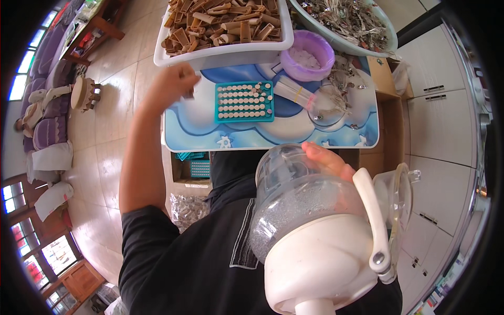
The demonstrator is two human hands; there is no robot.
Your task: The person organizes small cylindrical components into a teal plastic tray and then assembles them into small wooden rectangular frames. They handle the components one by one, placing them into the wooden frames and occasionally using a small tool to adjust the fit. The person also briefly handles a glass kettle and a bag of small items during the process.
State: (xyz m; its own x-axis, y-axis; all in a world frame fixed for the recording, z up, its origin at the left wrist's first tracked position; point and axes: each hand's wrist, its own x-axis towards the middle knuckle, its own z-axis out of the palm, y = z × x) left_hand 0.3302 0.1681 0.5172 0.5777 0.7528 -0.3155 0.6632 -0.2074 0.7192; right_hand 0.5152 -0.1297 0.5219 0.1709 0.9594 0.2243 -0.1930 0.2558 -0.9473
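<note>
Blue table (194, 134): clear bottle (291, 202) is gripped by right hand (332, 161), near right; left hand (179, 81) is curled far left, contents unclear.

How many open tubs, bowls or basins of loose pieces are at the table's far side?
3: the white tub of brown pieces, by the left hand; the purple bowl right of it; the pale green basin at far right. Others could lie out of frame.
</note>
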